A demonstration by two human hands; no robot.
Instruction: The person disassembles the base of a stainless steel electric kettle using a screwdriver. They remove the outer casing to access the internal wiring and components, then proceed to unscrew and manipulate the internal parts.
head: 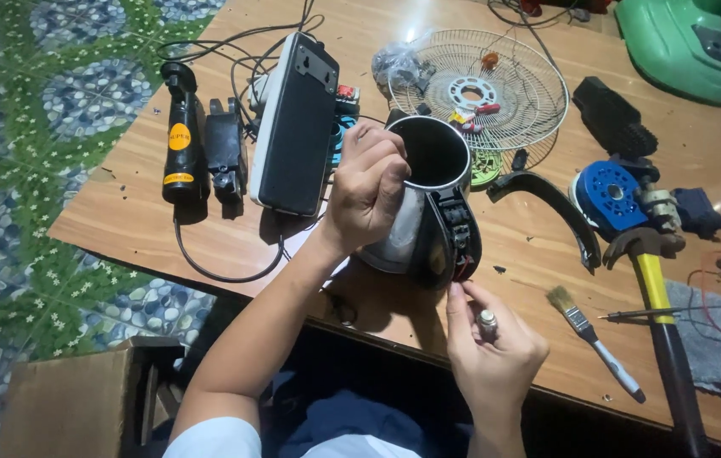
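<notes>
While my left hand (366,188) grips the rim of a steel electric kettle (418,203), fingers hooked over the open mouth, the kettle sits tilted near the front edge of the wooden desk (539,254). Its black handle housing (456,233) faces me with the cover off, so the small parts inside show. My right hand (490,343) is just below that opening, closed around a small tool with a silvery end (488,322), its working tip seemingly up at the housing; my fingers hide the tip itself.

To do this well, I judge that the left hand should keep the kettle from rolling, since it leans on its rounded side. The right hand should work lightly, because the parts in the housing look small and easy to lose.

Close by lie a curved black handle cover (551,203), a paintbrush (589,335), a yellow-handled hammer (657,288) and a thin probe (640,315). Farther back are a white wire fan grille (539,85), a blue round part (608,193), a black and white box standing on edge (297,127) and a black glue gun (182,140).
</notes>
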